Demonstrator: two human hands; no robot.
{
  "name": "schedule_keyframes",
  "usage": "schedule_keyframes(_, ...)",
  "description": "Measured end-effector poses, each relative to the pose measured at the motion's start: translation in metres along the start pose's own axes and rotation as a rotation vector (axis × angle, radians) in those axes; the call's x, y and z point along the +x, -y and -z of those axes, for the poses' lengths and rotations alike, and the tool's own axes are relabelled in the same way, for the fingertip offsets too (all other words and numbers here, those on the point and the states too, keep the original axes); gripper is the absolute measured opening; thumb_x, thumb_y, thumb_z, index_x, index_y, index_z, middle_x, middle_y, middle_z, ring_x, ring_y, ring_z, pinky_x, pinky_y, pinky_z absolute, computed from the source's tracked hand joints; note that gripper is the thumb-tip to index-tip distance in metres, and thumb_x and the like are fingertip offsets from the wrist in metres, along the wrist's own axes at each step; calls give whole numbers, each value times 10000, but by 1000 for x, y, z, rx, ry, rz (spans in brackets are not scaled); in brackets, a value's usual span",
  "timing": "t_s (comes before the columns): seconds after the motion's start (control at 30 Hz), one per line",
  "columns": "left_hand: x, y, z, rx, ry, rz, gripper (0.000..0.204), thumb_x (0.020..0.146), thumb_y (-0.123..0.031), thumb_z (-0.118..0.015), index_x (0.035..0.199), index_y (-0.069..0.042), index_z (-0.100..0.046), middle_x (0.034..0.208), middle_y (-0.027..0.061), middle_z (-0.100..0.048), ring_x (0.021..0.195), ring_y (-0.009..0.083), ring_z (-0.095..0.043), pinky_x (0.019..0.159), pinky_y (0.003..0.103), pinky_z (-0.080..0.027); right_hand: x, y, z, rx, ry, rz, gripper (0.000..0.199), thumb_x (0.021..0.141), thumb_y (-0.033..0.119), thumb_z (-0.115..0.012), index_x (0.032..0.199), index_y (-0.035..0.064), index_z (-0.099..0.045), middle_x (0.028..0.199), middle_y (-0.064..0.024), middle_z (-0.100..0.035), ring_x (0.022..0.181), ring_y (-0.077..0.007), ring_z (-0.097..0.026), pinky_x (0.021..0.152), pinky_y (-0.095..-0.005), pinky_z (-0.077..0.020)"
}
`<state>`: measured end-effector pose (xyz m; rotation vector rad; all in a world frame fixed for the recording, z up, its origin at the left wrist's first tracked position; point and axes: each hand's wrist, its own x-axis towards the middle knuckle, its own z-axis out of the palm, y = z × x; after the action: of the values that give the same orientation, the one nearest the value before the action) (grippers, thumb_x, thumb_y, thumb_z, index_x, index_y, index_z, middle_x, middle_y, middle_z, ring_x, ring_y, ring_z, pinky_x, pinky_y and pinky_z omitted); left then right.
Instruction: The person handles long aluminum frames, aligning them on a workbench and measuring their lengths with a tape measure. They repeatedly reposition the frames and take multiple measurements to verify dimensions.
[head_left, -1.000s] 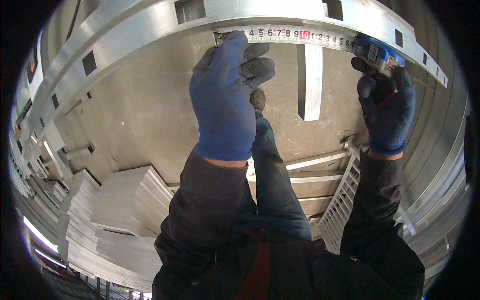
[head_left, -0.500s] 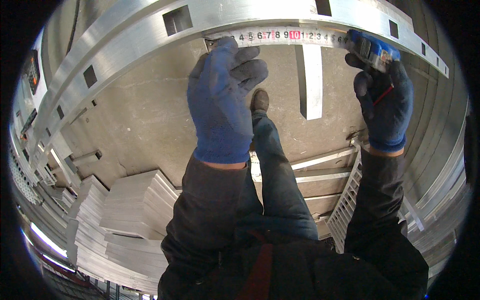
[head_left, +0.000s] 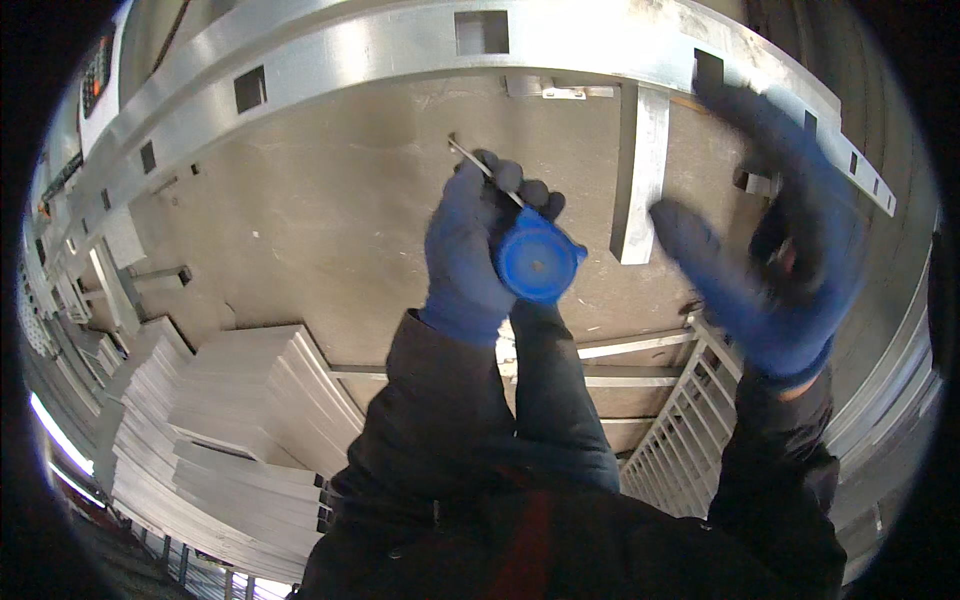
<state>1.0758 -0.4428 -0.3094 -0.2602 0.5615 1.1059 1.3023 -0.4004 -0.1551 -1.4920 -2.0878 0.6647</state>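
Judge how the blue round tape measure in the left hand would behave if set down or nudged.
The tape measure looks compact and rigid, probably dense for its size. Its round case could roll if stood on edge. The short blade tip sticking out past the gloved left hand seems thin and springy, so it may flex when bumped.

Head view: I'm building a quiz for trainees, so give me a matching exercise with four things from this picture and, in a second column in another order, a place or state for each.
Things:
1. blue tape measure
2. right hand
3. metal frame rail
4. stacked grey panels

Places or states:
A. piled at the lower left
B. held in the gloved left hand, a short bit of blade sticking out
C. open and blurred, holding nothing
D. arcs across the top, with square holes

Pairs: 1-B, 2-C, 3-D, 4-A
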Motion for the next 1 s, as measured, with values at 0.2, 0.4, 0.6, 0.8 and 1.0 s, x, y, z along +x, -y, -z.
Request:
schedule_keyframes(0.2,21,-14,-11,306,-37,-44,547,1120,-384,-507,1576,-87,-458,1454,120,-598,1000,212,-698,965,435,-607,88,-13,-21,-493,315,91,456,827,323,-884,1144,96,-647,985,-123,-712,860,-298,-710,780,-355,-568)
schedule_keyframes(0.4,24,-15,-19,295,114,-87,551,1126,-394,-481,1580,-83,-464,1595,112,-518,1021,184,-712,994,443,-606,100,-6,-31,-569,388,99,401,776,332,-898,1009,96,-671,808,-95,-705,698,-289,-713,672,-370,-567)
schedule_keyframes(0.6,27,-12,-21,190,78,-64,528,1132,-417,-449,1532,-80,-519,1494,107,-620,1035,231,-734,970,473,-632,105,-17,-37,-578,395,78,385,779,336,-896,975,99,-664,726,-87,-663,654,-305,-689,650,-375,-555)
schedule_keyframes(0.8,31,-11,-22,136,97,-90,531,1129,-431,-445,1516,-80,-537,1471,116,-634,1040,237,-736,975,483,-633,100,-13,-36,-543,386,56,377,807,317,-886,998,93,-651,718,-82,-657,626,-288,-682,630,-368,-548)
schedule_keyframes(1.0,26,-12,-26,282,10,-72,535,1129,-437,-440,1521,-84,-533,1472,118,-633,1059,249,-736,991,477,-625,99,-11,-38,-529,376,65,366,828,310,-881,996,97,-634,718,-68,-659,611,-258,-680,623,-351,-547)
